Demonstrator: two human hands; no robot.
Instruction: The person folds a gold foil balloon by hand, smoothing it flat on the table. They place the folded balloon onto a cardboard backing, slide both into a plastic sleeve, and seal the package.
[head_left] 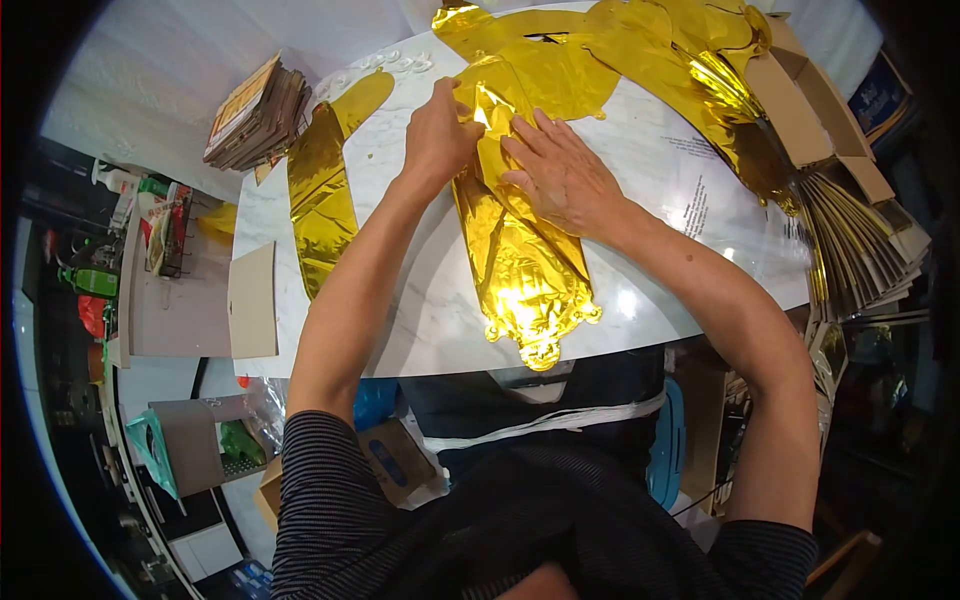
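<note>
A shiny gold foil balloon [520, 260], flat and partly folded, lies lengthwise before me, its crinkled end near the table's front edge. At its upper left edge, my left hand [440, 140] is closed on the foil, its fingers curled and thumb on the gold surface. My right hand [565, 180] rests flat on the balloon's right side, fingers spread and palm down. More flat gold foil balloons [540, 75] lie beyond my hands. Another gold foil piece [320, 200] stretches out to the left of my left forearm.
A stack of cardboard pieces [255, 115] stands at the back left, near small white discs [405, 62]. On the right are an open cardboard box [790, 100] and a fanned row of folded cards [860, 240]. A cardboard sheet [253, 300] lies at the left table edge.
</note>
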